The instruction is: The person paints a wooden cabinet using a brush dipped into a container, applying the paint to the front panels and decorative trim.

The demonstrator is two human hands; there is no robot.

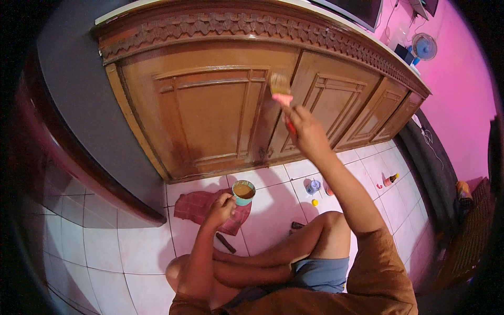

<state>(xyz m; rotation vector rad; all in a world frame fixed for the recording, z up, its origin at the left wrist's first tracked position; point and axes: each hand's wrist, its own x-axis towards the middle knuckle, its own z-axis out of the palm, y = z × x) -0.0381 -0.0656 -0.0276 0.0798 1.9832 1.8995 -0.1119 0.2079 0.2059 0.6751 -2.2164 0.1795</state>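
My right hand (304,127) is closed round the red handle of a paintbrush (281,90), raised in front of the cabinet. The brush's pale bristles point up, by the upright strip between two doors of the wooden cabinet (210,113); whether they touch the wood I cannot tell. Low on the left, my left hand (221,209) grips a teal cup (243,195) with brown liquid in it. Below the cup, a dark red cloth (197,211) lies on the floor. The left door panel looks darker and glossier in parts than the doors to its right.
On the tiled floor (142,252) to the right stand a small clear container (313,186) and a yellow cap (314,202). Farther right a small bottle (391,179) lies tipped over. A dark stick-like thing (226,243) lies by my leg. A dark panel (100,115) borders the cabinet's left.
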